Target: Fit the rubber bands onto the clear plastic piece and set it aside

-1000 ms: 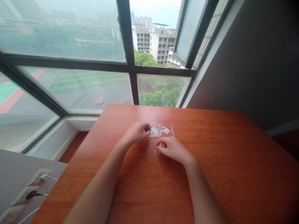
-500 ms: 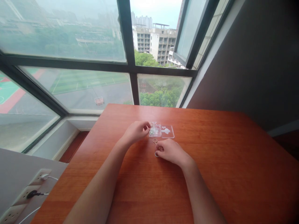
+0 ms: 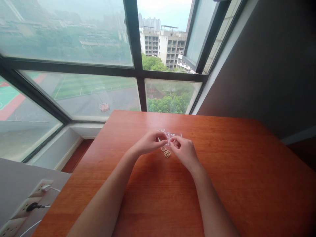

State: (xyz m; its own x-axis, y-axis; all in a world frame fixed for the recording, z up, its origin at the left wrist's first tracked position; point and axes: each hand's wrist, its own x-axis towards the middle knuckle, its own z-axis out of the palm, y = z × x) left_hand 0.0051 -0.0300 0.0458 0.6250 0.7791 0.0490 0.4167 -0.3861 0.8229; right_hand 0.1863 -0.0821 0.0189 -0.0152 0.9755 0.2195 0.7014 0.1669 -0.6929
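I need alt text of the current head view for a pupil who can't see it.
A person's left hand and right hand nearly meet at the fingertips, partly hiding a clear box on a reddish wooden table; anything held is too small to make out. Pale rings lie on the table nearer the viewer; beyond, windows overlook buildings and trees.

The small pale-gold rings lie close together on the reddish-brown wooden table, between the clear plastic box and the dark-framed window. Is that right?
Not quite: the place is wrong. The small pale-gold rings lie close together on the reddish-brown wooden table, but on the near side of the clear plastic box, away from the dark-framed window, as the head view shows.
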